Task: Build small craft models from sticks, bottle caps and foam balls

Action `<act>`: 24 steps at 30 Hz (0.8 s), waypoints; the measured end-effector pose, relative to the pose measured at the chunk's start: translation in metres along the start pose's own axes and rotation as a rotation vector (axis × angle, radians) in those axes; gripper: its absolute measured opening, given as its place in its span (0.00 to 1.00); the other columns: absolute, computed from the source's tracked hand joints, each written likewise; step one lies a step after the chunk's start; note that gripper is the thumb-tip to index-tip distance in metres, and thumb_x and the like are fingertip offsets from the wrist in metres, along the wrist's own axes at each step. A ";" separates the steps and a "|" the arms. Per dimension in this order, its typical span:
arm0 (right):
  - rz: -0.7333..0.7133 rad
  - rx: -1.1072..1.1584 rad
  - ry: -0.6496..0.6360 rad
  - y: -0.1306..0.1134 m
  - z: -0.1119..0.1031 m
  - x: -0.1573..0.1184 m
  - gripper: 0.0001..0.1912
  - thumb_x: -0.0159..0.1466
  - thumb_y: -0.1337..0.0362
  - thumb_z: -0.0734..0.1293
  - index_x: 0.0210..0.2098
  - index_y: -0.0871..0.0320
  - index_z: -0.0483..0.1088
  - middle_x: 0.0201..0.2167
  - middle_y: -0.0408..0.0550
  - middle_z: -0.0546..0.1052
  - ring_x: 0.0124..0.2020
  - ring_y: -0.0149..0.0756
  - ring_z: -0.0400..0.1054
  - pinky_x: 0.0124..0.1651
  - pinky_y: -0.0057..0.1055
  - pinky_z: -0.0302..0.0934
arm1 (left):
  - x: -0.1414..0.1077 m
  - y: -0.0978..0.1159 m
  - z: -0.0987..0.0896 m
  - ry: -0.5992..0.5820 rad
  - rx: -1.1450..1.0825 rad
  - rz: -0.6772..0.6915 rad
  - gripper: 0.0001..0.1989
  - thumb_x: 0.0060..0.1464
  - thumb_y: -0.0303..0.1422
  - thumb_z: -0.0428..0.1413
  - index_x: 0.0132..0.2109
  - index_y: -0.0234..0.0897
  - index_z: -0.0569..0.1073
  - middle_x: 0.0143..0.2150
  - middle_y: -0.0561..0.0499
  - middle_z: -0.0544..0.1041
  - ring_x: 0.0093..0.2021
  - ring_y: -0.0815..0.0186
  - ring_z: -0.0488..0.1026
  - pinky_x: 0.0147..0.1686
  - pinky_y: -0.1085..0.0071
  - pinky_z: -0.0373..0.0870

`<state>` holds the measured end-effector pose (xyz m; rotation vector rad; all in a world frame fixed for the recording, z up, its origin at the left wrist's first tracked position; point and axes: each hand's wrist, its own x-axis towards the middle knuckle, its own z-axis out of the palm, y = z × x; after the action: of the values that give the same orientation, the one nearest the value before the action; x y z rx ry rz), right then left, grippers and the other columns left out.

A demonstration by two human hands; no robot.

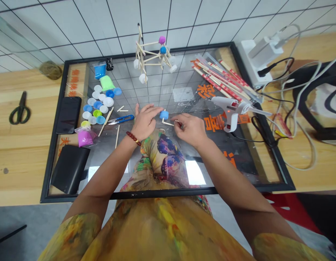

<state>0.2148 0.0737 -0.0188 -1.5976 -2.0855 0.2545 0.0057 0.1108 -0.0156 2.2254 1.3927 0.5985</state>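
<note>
Near the middle of the glass top, a small blue piece (164, 115) has a bent pale stick (168, 123) at its lower side. My left hand (146, 120) lies with its fingers spread, the index fingertip touching or very near the blue piece's left edge. On the other side, my right hand (190, 129) pinches the stick's right end between thumb and index finger. Farther back stands a structure of pale sticks (152, 53) with white, blue and purple balls at its joints.
A glue gun (230, 110) and wrapped sticks (222, 79) are at the right, beside cables and a power strip (256, 65). Coloured caps (97, 104), blue snips (121, 119), a phone (68, 115) and a black wallet (70, 168) lie left. Dark scissors (20, 110) lie farther left.
</note>
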 end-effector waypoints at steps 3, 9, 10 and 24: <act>-0.047 0.067 -0.055 -0.003 -0.004 -0.001 0.15 0.57 0.68 0.64 0.39 0.53 0.80 0.33 0.46 0.83 0.31 0.40 0.74 0.32 0.32 0.61 | -0.001 -0.002 -0.001 -0.039 0.000 0.032 0.34 0.49 0.21 0.46 0.61 0.47 0.74 0.62 0.52 0.77 0.70 0.53 0.62 0.71 0.37 0.34; 0.021 0.271 0.037 0.007 -0.004 0.001 0.23 0.60 0.67 0.59 0.54 0.57 0.73 0.35 0.48 0.81 0.35 0.42 0.75 0.40 0.37 0.66 | 0.000 0.001 -0.002 -0.019 -0.029 0.000 0.30 0.55 0.23 0.46 0.63 0.45 0.71 0.60 0.51 0.78 0.69 0.55 0.63 0.72 0.39 0.35; 0.047 0.292 0.054 0.009 -0.003 0.002 0.23 0.61 0.67 0.59 0.54 0.58 0.71 0.35 0.49 0.81 0.35 0.43 0.75 0.41 0.38 0.66 | 0.001 0.003 -0.002 0.006 -0.039 -0.026 0.27 0.58 0.26 0.47 0.62 0.45 0.72 0.58 0.50 0.79 0.68 0.55 0.65 0.72 0.39 0.36; 0.068 0.490 0.209 0.024 0.015 0.024 0.09 0.65 0.58 0.68 0.37 0.50 0.81 0.35 0.48 0.81 0.39 0.43 0.75 0.46 0.42 0.68 | 0.017 0.011 0.008 0.153 -0.114 -0.130 0.07 0.59 0.36 0.59 0.43 0.47 0.80 0.48 0.51 0.83 0.61 0.52 0.71 0.72 0.36 0.35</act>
<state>0.2235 0.1054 -0.0355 -1.3320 -1.6514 0.5500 0.0246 0.1205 -0.0132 2.0178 1.5248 0.7958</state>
